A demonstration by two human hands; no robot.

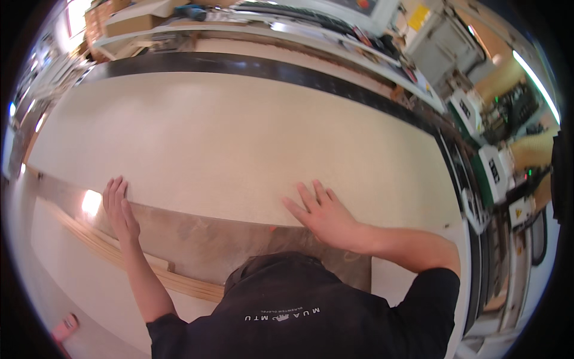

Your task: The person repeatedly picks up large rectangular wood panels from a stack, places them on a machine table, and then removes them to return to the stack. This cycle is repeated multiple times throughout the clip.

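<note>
A large cream-coloured board (239, 137) lies flat across a long machine table and fills most of the view. My left hand (119, 209) lies flat with its fingers together on the board's near edge. My right hand (323, 212) rests palm down on the board with its fingers spread. Both hands hold nothing. My dark shirt hides the lower middle of the scene.
A grey-brown metal surface (209, 242) and a pale wooden strip (119, 254) run along the near edge of the board. A black rail (299, 75) borders the far side. White and green machine units (493, 170) stand at the right. Shelves with boxes (137, 21) sit at the back.
</note>
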